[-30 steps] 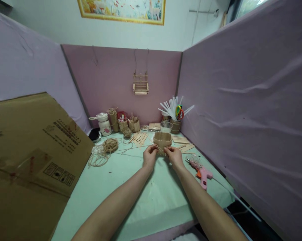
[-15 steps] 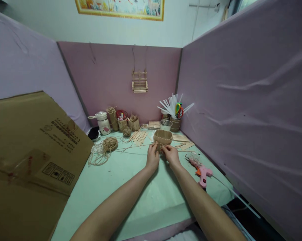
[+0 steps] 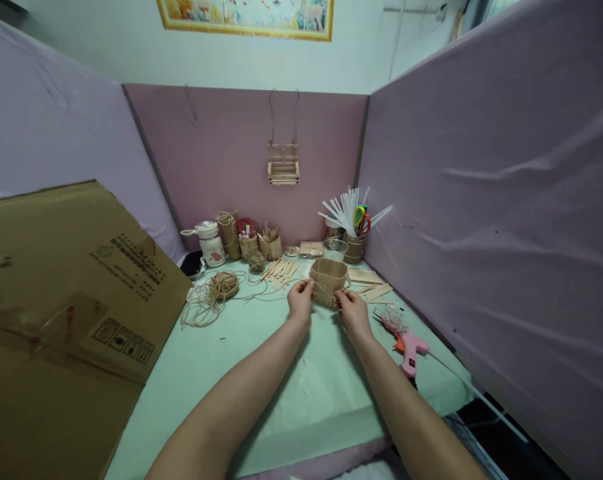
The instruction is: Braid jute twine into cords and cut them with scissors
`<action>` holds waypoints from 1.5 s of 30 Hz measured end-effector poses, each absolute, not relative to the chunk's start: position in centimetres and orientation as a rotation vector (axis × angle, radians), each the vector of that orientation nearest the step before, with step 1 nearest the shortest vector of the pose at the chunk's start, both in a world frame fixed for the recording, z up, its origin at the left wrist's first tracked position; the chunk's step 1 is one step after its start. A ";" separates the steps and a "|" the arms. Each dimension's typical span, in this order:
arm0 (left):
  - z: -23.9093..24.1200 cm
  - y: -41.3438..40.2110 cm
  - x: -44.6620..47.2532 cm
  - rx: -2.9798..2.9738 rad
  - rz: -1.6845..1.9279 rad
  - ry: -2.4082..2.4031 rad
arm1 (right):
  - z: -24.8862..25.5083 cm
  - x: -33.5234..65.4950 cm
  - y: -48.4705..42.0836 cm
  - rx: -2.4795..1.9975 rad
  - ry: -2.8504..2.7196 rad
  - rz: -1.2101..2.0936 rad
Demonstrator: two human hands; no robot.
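Green tabletop (image 3: 261,387) supports our brown basket (image 3: 324,294), between both hands. Our left hand (image 3: 300,300) pinches twine (image 3: 320,285); our right hand (image 3: 354,313) is narrowed against the basket, its grip unclear. Uneven tension could tip the basket.

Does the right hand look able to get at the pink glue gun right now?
Probably yes: the pink glue gun lies to the right of the right hand, with nothing visible standing between them, though that hand is busy at the brown basket.
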State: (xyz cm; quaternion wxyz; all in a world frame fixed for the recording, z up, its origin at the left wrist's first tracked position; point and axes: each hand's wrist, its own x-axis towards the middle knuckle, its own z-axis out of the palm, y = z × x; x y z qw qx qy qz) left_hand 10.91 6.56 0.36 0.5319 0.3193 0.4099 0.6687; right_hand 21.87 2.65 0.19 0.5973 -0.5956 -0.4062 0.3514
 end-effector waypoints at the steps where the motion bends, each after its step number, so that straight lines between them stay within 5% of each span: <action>1: 0.8 7.0 10.9 0.673 1.599 0.956 | 0.4 22.6 2.8 -1.396 -0.910 0.802; 11: 8.8 10.3 7.2 0.382 1.718 0.697 | 9.0 27.2 6.5 -1.280 -1.108 0.550; 16: 10.9 7.8 2.7 0.572 1.820 0.692 | 11.8 24.5 -0.3 -1.094 -1.759 0.841; 20: 10.5 5.1 0.2 0.688 1.732 0.764 | 10.7 22.6 -2.3 -1.053 -2.223 1.245; 25: 8.0 2.2 -0.4 0.722 1.427 0.821 | 7.0 18.4 1.1 -1.050 -1.885 1.049; 35: 2.5 1.4 1.3 0.754 1.380 0.894 | 1.1 13.4 2.5 -0.954 -1.488 0.869; 45: 1.9 1.0 1.5 0.852 1.218 0.907 | 1.6 14.8 2.1 -0.922 -1.581 0.819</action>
